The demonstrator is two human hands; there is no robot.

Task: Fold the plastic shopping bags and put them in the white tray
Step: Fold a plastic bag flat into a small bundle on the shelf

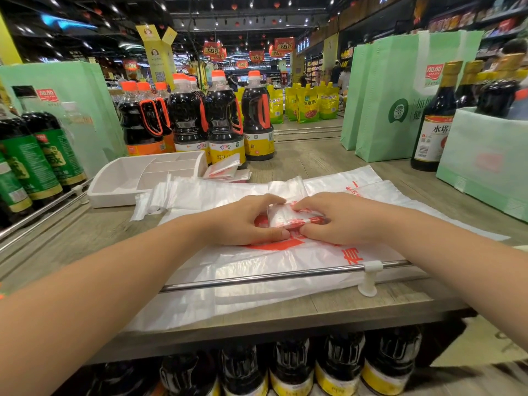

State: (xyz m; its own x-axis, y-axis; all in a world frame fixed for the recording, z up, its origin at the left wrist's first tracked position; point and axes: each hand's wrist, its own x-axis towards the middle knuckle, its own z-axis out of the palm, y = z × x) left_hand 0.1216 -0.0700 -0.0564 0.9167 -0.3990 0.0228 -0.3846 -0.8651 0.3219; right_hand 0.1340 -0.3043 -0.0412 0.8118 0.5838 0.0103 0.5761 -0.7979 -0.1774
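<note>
Pinching folded bag (288, 218), L hand (245, 221) & R hand (343, 221) fingers clamped on it; risk: slick plastic springs open on release, dragging loose bags (257, 270) off near edge of counter (314, 155).

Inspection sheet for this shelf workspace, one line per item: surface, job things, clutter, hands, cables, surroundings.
Surface: wooden shelf, with a metal rail along the front edge.
Job's things: small folded bag between both hands, over flat bags spread on the shelf; white tray at left, no bags seen inside; stack of folded bags just right of the tray.
Clutter: soy sauce bottles behind and to the left; green tote bags at right.
Hands: left hand and right hand both pinch the small folded bag.
Cables: nothing seen.
Surroundings: supermarket aisle; yellow pouches beyond the shelf.
</note>
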